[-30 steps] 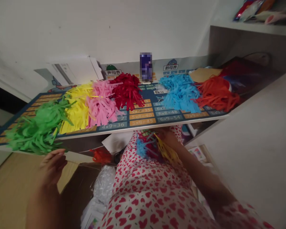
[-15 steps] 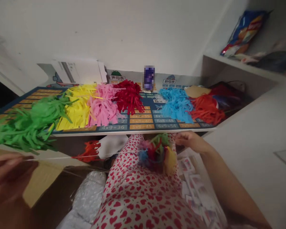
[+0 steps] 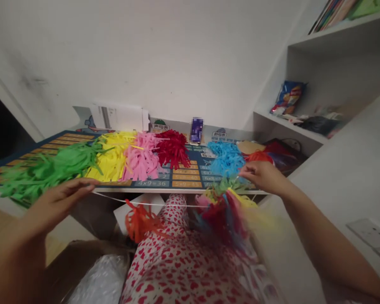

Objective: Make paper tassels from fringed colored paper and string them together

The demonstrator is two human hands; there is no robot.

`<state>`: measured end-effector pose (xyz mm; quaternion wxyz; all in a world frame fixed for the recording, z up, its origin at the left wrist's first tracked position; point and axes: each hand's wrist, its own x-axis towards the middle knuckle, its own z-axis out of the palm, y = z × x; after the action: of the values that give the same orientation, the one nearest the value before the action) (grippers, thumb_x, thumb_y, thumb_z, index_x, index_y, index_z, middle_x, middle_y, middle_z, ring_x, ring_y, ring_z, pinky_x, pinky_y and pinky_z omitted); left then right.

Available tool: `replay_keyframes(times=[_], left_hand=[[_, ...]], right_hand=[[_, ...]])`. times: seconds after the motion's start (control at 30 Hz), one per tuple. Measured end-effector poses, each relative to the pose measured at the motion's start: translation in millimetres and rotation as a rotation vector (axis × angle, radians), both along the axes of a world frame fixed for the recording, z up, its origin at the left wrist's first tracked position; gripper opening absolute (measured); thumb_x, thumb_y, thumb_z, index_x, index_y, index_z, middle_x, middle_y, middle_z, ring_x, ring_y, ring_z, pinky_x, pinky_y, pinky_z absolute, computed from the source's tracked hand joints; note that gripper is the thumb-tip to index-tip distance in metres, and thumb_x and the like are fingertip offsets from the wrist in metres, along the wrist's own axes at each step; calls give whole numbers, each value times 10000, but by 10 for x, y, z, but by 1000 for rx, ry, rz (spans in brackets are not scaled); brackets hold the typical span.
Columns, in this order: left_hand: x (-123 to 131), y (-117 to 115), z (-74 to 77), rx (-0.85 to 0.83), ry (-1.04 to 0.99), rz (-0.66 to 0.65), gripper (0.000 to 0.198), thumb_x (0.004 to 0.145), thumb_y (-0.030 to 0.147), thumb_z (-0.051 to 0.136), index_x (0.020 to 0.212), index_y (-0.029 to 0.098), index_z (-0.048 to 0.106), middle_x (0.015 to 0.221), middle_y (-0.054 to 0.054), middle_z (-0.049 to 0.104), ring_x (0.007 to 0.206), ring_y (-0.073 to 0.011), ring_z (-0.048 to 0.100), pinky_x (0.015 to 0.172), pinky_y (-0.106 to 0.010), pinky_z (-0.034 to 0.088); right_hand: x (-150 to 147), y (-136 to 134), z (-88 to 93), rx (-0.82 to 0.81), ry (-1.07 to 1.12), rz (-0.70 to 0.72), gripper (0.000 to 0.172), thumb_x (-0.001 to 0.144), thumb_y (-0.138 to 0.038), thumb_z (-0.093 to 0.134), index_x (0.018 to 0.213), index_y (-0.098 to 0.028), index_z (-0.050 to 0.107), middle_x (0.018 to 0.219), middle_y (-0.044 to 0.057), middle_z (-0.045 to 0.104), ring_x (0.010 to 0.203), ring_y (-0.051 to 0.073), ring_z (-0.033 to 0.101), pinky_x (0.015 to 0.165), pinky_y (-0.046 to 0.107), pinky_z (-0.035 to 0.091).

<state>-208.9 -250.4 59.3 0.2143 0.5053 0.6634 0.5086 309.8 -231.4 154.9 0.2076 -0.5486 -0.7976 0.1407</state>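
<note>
A thin white string (image 3: 164, 205) hangs between my two hands, sagging a little above my lap. My left hand (image 3: 74, 190) pinches its left end, fingers pressed together. On the right, my right hand (image 3: 259, 175) is closed, pinching the string near its other end. Below that hand dangles a bunch of multicoloured paper tassels (image 3: 221, 215), red, blue, pink, green and yellow, blurred by motion. An orange paper tassel (image 3: 142, 221) hangs on the string nearer the middle, over my heart-patterned clothing.
Along the desk (image 3: 180, 185) lie piles of fringed paper: green (image 3: 57, 164), yellow (image 3: 110, 156), pink (image 3: 142, 158), dark red (image 3: 174, 147) and light blue (image 3: 226, 158). A blurred-out phone-like object (image 3: 196, 130) stands at the wall. Shelves (image 3: 291, 122) rise on the right. Bubble wrap (image 3: 98, 280) lies below left.
Both hands have risen, the left one moving right towards the desk edge. The tassel bunch has lifted off my lap and swings. The orange tassel has shifted right along with the string.
</note>
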Motion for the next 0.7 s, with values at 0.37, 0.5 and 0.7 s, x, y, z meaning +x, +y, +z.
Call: replay_keyframes(times=[0.37,0.5,0.7], left_hand=[[1784,201,-366,35,145,-861,454,789,578,624,895,150,735,658,2,654,592,-125,524,565,-217,371],[2051,277,-587,67,351,-754,422,881,523,536,777,172,747,671,-11,676,598,-124,537,566,-222,342],[1910,262,-750,8,467,-743,408,845,526,595,704,179,754,626,-15,671,571,-130,549,547,-230,311]], right_hand=[[-1467,5,-46,-15,-68,395,126,798,-205,594,710,-182,680,687,-1,649,612,118,546,551,210,335],[-1549,39,41,61,-59,458,125,805,-212,604,704,-185,673,679,-5,645,616,117,542,574,218,340],[-942,22,291,113,-3,267,306,813,-481,607,711,-200,674,548,-20,519,510,122,432,495,239,310]])
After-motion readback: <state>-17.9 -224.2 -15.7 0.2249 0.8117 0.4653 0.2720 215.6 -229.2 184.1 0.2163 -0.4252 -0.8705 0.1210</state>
